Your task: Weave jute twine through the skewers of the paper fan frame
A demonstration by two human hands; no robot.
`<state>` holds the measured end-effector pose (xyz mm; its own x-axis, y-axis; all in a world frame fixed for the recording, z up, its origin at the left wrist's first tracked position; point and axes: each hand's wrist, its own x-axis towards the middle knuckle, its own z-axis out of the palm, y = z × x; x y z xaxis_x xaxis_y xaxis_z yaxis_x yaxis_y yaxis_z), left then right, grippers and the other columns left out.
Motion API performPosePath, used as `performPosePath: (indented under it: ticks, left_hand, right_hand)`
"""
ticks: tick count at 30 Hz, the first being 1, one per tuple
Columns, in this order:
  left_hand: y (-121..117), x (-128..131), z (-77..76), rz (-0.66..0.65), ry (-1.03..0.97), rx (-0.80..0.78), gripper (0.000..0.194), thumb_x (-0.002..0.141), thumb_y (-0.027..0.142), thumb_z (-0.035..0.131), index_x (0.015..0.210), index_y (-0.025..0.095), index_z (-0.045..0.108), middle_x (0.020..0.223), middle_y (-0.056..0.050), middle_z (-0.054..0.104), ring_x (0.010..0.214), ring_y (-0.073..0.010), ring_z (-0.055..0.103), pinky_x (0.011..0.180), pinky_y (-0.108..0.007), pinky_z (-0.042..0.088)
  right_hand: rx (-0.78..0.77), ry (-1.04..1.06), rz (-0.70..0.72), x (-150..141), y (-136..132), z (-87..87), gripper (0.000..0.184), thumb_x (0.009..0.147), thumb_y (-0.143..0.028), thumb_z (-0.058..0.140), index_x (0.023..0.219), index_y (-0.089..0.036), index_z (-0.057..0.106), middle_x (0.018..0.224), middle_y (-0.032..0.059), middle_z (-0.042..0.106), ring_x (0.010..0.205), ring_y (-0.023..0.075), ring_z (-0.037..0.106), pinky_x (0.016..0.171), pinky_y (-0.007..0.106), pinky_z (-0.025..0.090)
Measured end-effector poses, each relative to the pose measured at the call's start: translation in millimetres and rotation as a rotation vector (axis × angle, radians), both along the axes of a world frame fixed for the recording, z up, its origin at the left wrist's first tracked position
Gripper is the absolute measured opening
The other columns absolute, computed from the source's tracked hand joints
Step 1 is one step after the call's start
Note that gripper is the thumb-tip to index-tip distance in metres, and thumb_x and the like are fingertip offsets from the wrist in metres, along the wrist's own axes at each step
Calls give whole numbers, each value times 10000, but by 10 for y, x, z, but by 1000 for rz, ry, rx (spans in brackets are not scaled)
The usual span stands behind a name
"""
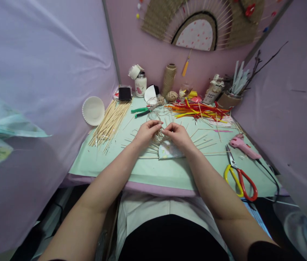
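My left hand (146,133) and my right hand (179,136) meet at the middle of the pale green table (110,165). Both pinch a thin strand of jute twine (161,131) between their fingertips. Below them lies a half-round patterned paper piece (168,151) with thin wooden sticks (205,142) fanned out around it. The twine is being worked among the sticks near the paper's curved edge. My fingers hide where it sits exactly.
A pile of bamboo skewers (110,122) and a white paper bowl (93,110) lie left. Green pliers (142,111), twine spool (168,79), and coloured strips (197,108) are behind. Pink glue gun (244,146) and red-yellow scissors (240,177) lie right. Fabric walls close in all around.
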<state>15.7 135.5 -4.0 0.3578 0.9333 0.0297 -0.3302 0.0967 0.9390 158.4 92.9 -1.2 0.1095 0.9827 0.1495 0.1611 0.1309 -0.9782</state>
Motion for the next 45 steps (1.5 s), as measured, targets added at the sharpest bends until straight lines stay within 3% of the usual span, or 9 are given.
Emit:
performPosePath:
  ticks: [6, 12, 18, 24, 32, 40, 45]
  left_hand:
    - [-21, 12, 24, 16, 10, -39, 201, 631, 208, 711, 795, 133, 623, 784, -20, 630, 695, -102, 565, 664, -236, 433]
    - [-39, 20, 32, 28, 25, -16, 248, 597, 129, 695, 817, 143, 583, 712, 18, 594, 632, -80, 550, 603, -207, 408]
    - [-48, 9, 59, 13, 76, -15, 261, 626, 174, 690, 845, 157, 549, 664, 37, 556, 599, -82, 530, 588, -214, 389]
    - [26, -8, -28, 50, 184, 169, 234, 658, 151, 661, 864, 161, 550, 708, 32, 560, 669, -92, 547, 662, -226, 405]
    - [31, -11, -73, 98, 363, 408, 209, 688, 121, 642, 873, 159, 552, 829, -10, 601, 769, -118, 560, 734, -255, 411]
    - [33, -11, -113, 64, 374, 380, 241, 677, 146, 663, 886, 162, 544, 795, 1, 598, 719, -117, 560, 692, -255, 403]
    - [38, -15, -117, 103, 398, 398, 214, 693, 158, 653, 867, 166, 529, 764, 12, 586, 698, -108, 554, 655, -240, 397]
  right_hand:
    - [69, -49, -14, -8, -2, 19, 253, 636, -387, 745, 627, -193, 583, 614, -23, 554, 618, 123, 463, 609, 264, 370]
    - [25, 9, 22, -5, 11, -16, 279, 636, -400, 745, 629, -188, 564, 586, -29, 536, 578, 109, 430, 553, 246, 327]
    - [-10, 3, 45, 6, 15, -35, 285, 631, -403, 751, 637, -184, 569, 579, -31, 542, 574, 107, 440, 547, 240, 336]
    - [-63, 35, 68, -6, 10, -8, 295, 648, -444, 727, 684, -178, 606, 607, -25, 543, 555, 95, 411, 498, 229, 295]
    - [-52, -1, -1, -8, 9, -8, 171, 653, -333, 676, 661, -183, 594, 573, -39, 511, 531, 90, 385, 502, 235, 282]
    - [9, -19, 2, -4, 23, -26, 113, 629, -250, 651, 677, -185, 571, 606, -40, 528, 578, 96, 426, 546, 235, 320]
    - [-71, -4, 38, 5, 6, 7, 223, 682, -373, 662, 755, -168, 612, 675, -12, 587, 566, 93, 434, 531, 237, 319]
